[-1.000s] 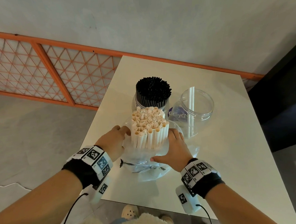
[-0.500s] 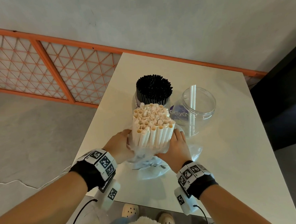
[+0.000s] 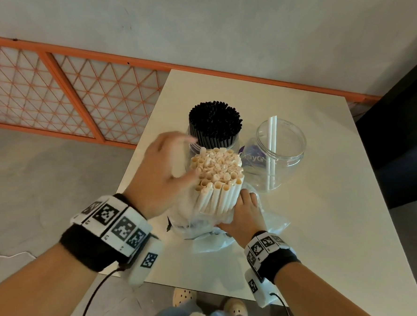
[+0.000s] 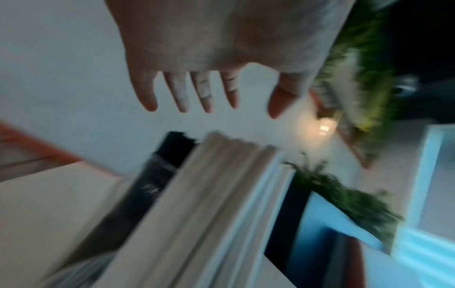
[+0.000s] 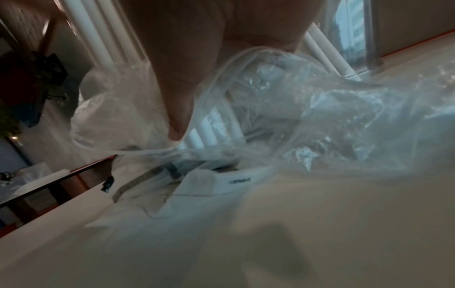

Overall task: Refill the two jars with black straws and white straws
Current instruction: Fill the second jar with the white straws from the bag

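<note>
Head: jar (image 3: 281, 153) (two white straws (image 3: 271, 151))

Black wristbands (image 3: 91, 248) with checkered tags

Pale square table (image 3: 316, 224). A bundle of white paper straws (image 3: 218, 179) stands upright in a crumpled clear plastic bag (image 3: 207, 231). Right hand (image 3: 245, 214) grips its base through the bag. Left hand (image 3: 159, 173), blurred, fingers spread, beside the bundle's top. Behind: clear jar packed with black straws (image 3: 215, 123); beside it, a clear plastic jar (image 3: 280, 153) holding two white straws (image 3: 271, 151).
</note>
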